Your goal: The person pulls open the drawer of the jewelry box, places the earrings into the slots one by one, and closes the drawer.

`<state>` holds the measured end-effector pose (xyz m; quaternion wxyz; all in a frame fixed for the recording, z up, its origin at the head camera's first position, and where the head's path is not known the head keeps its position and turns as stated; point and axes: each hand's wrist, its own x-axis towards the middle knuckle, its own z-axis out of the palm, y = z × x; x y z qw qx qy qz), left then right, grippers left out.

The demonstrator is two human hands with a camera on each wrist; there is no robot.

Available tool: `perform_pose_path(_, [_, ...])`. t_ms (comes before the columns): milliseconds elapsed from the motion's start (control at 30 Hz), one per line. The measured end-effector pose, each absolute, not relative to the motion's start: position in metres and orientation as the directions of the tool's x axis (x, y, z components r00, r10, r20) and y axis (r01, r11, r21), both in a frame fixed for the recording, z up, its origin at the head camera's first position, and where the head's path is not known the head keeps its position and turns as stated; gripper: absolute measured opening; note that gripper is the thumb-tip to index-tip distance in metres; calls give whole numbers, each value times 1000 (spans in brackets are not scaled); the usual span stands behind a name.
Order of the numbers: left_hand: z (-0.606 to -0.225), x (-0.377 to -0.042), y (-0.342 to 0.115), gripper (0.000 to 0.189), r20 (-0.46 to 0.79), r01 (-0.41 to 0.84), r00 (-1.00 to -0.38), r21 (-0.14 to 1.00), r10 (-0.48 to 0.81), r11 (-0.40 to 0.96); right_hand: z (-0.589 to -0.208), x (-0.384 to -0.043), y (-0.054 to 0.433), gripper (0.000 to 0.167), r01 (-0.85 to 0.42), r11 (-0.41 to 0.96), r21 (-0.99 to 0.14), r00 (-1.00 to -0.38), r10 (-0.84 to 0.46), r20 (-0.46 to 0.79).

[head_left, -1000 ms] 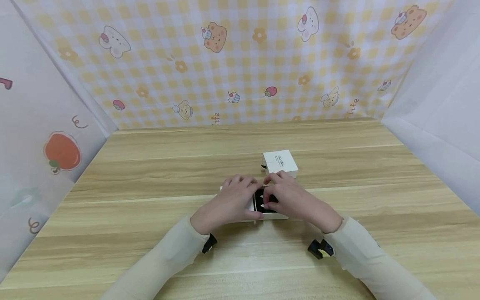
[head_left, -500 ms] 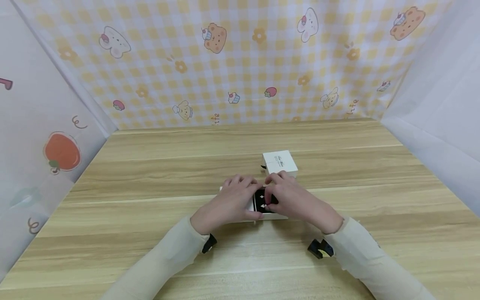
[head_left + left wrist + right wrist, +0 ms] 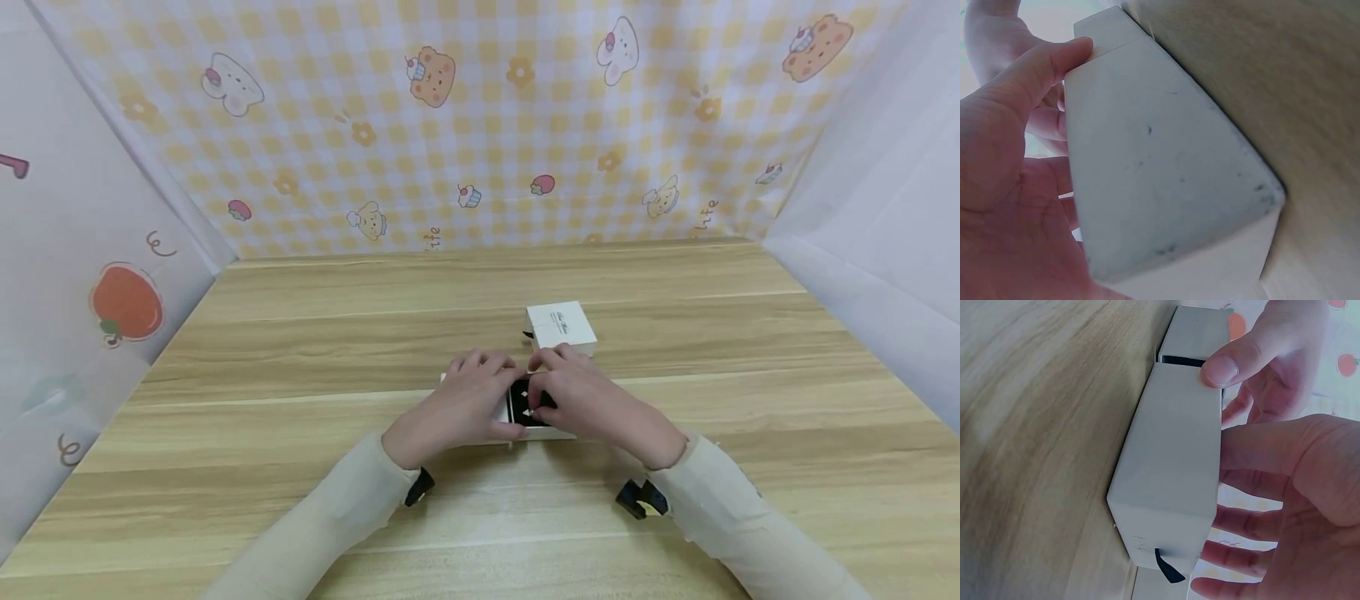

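Note:
A white drawer-style gift box (image 3: 1141, 144) lies on the table, its drawer (image 3: 1166, 437) partly out and showing a black insert (image 3: 517, 385) with small light diamond-shaped marks or pieces. My left hand (image 3: 459, 408) holds the box across the seam, thumb on the near side and fingers on the far side. Over the drawer, my right hand (image 3: 573, 396) bends its thumb and index finger down to the insert. Their tips appear to pinch a small shiny piece, too small and hidden to identify. A black ribbon tab (image 3: 1169, 567) sticks out of the drawer's end.
Just behind the hands stands a second white box (image 3: 562, 325) with dark lettering and a black tab. Everything rests on a wood-grain table (image 3: 315, 350). A yellow checked cloth (image 3: 480, 125) hangs behind it, with pale cloth on both sides.
My right thumb and index finger shift very slightly over the black insert. The left hand and both boxes stay where they were.

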<state>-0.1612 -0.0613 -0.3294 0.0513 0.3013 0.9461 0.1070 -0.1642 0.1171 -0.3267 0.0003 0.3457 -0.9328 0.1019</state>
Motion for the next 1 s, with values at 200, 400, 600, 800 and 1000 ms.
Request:
perform_pose_path(200, [-329, -161, -61, 72, -42, 558, -812, 235, 582, 796, -329, -164, 118, 9, -650, 739, -178, -759, -646, 86])
perform_pose_path(400, [-328, -160, -61, 74, -40, 558, -813, 234, 581, 796, -330, -165, 118, 9, -651, 738, -175, -757, -647, 90])
perform_pose_path(600, [-328, -160, -61, 74, -41, 556, -814, 236, 579, 797, -330, -165, 118, 8, -645, 743, -178, -762, -642, 83])
perform_pose_path(800, [-328, -160, -61, 74, -40, 556, -814, 238, 580, 796, -329, -165, 118, 8, -641, 745, -186, -766, -638, 83])
perform_pose_path(1000, [-328, -160, -61, 73, -43, 552, -815, 246, 578, 797, -329, -165, 117, 9, -626, 752, -204, -776, -626, 75])
